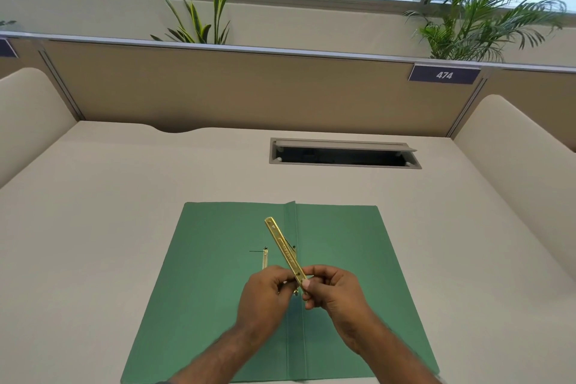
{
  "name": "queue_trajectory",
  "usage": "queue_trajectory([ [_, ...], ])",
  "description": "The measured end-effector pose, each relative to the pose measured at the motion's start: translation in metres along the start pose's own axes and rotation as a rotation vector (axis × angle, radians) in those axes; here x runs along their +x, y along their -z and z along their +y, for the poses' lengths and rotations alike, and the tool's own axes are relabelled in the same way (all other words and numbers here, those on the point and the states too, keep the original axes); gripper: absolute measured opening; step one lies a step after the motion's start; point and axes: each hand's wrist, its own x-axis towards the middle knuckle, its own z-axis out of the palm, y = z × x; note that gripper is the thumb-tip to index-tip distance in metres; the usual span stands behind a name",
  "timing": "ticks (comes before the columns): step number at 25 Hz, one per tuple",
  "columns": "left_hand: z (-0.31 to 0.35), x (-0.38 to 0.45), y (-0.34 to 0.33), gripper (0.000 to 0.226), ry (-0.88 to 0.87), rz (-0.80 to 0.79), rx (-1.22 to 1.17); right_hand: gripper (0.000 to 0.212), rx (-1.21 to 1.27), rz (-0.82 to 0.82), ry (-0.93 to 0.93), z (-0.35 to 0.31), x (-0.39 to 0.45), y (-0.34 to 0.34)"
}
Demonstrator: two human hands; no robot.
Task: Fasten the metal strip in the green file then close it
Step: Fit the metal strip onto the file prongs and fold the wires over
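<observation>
The green file [343,259] lies open and flat on the desk, its spine fold running down the middle. A gold metal strip [284,251] is lifted above it, tilted up and to the left. My right hand [335,293] pinches the strip's near end. My left hand [263,296] meets it there, fingertips on the same end and on a small prong under it. A thin gold prong [265,259] stands out of the left leaf by a punched hole.
The beige desk [124,212] has an open cable hatch [343,154] behind the file. A fabric partition with a tag reading 474 [444,75] closes the back. Curved side panels [28,109] flank the desk. Plants stand beyond the partition.
</observation>
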Motion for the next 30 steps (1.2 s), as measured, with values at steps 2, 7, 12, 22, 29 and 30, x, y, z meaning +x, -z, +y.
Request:
queue_trajectory([
  [2, 0.000, -0.001, 0.000, 0.024, 0.029, -0.026, -0.048, 0.017, -0.044, 0.003, -0.006, 0.002, 0.000, 0.000],
  [7, -0.005, -0.002, 0.007, 0.031, 0.317, -0.005, -0.440, 0.014, -0.161, 0.024, -0.044, 0.011, 0.002, -0.003],
  [12, -0.010, 0.009, 0.015, 0.011, 0.459, 0.060, -0.534, 0.007, -0.250, 0.009, -0.078, 0.016, 0.006, -0.013],
  [22, -0.019, 0.017, 0.017, 0.017, 0.538, 0.037, -0.566, 0.031, -0.732, 0.101, 0.285, -0.029, 0.069, -0.039],
  [29, -0.022, 0.016, 0.020, 0.017, 0.555, 0.035, -0.609, 0.020, -0.939, -0.023, 0.266, -0.019, 0.094, -0.046],
  [30, -0.023, 0.017, 0.021, 0.018, 0.557, 0.038, -0.609, 0.018, -0.958, -0.035, 0.262, -0.017, 0.094, -0.045],
])
